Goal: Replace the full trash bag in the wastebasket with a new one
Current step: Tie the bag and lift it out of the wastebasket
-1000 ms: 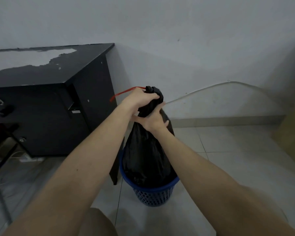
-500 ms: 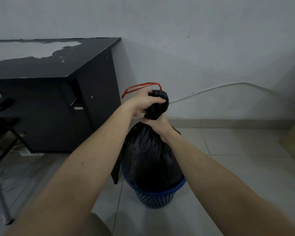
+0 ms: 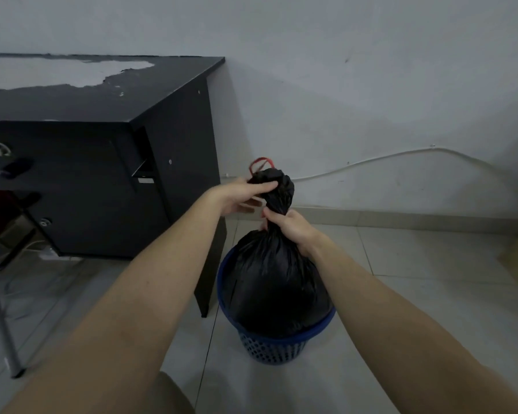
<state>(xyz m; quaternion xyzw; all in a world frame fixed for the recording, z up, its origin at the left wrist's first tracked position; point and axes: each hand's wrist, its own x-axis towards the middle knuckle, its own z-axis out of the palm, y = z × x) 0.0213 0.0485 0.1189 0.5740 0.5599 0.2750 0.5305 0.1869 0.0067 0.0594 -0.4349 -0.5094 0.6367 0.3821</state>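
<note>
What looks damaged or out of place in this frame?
The black desk's top has a large patch of surface peeled away, showing pale underneath. Nothing is spilled around the blue wastebasket.

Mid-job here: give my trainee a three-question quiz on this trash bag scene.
1. True or false: the black trash bag is already out of the blue wastebasket.
2. Which hand grips the bag's twisted neck lower down?
3. What colour is the drawstring loop at the bag's top?

Key:
1. False; its bottom sits in the basket.
2. The right hand; the left hand holds the gathered top.
3. Red.
</note>
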